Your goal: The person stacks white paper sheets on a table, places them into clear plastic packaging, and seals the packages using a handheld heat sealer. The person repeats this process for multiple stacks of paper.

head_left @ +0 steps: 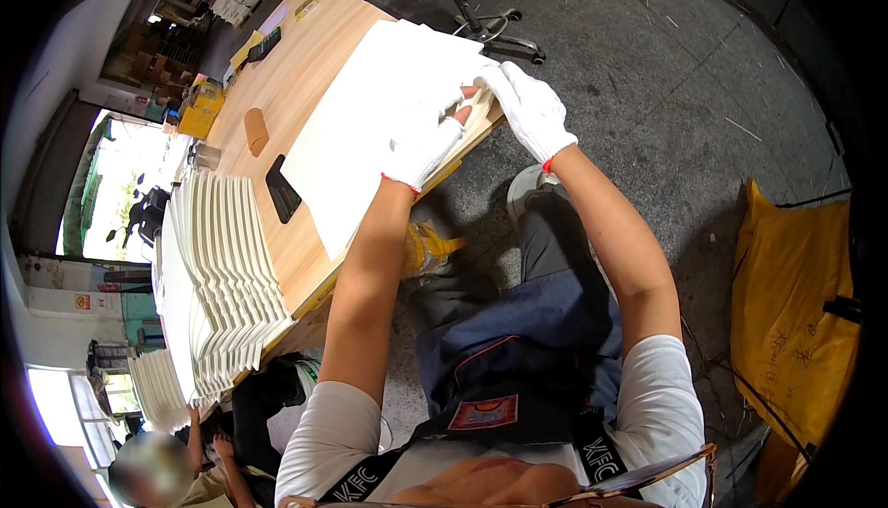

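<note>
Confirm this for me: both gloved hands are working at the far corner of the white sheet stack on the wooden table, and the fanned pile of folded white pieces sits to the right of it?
Not quite. The head view shows the fanned pile of folded white pieces to the left of the white sheet stack, not the right. The left hand and right hand, both gloved, are at its far corner on the wooden table.

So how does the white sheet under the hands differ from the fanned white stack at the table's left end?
The white sheet lies flat and single on the wooden table; the fanned stack holds many overlapping pieces with stepped edges. The gloved left hand and right hand work the sheet's corner; nothing touches the stack. Both are white and rest on the same table.
</note>
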### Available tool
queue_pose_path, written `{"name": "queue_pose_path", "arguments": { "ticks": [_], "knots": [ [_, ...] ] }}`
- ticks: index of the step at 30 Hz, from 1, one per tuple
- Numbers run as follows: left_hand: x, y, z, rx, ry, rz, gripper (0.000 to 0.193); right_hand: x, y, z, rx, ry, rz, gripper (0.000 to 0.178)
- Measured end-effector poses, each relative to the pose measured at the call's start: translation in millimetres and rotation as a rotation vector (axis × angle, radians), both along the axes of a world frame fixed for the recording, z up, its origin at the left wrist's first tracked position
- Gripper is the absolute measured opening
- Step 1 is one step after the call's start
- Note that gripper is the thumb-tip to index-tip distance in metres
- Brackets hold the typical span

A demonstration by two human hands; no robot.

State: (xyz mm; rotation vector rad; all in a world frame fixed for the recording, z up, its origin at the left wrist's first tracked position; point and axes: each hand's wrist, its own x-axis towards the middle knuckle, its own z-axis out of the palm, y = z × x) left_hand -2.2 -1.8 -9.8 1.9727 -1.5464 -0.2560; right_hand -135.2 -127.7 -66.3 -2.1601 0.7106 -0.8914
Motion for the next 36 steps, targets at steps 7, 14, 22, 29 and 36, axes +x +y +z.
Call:
{"name": "queue_pose_path", "arguments": {
  "ticks": [7,14,22,29,36],
  "knots": [
    [4.8,-3.4,-1.7,0.029,-0.115,-0.021,0.026,1.3,-2.0,-6.9,-0.049,-0.029,-0.023,0.038],
    [-3.7,-1.1,2.3,0.053,-0.06,-0.022,0.032,-0.8,0.3,-2.0,-0.005,-0.018,-0.023,0.038],
    [-10.0,-0.8,6.9,0.037,0.073,0.069,0.035,-2.3,1.8,0.2,0.112,-0.024,-0.036,0.041],
    [-8.2,-2.1,0.8,-0.009,-0.119,0.029,0.043,3.3,-0.8,-10.4,0.301,-0.24,-0.053,0.049],
    [4.1,-1.4,-4.2,0.023,-0.089,-0.014,0.039,-19.1,-26.7,4.7,0.248,0.144,-0.066,0.063]
  ]
}}
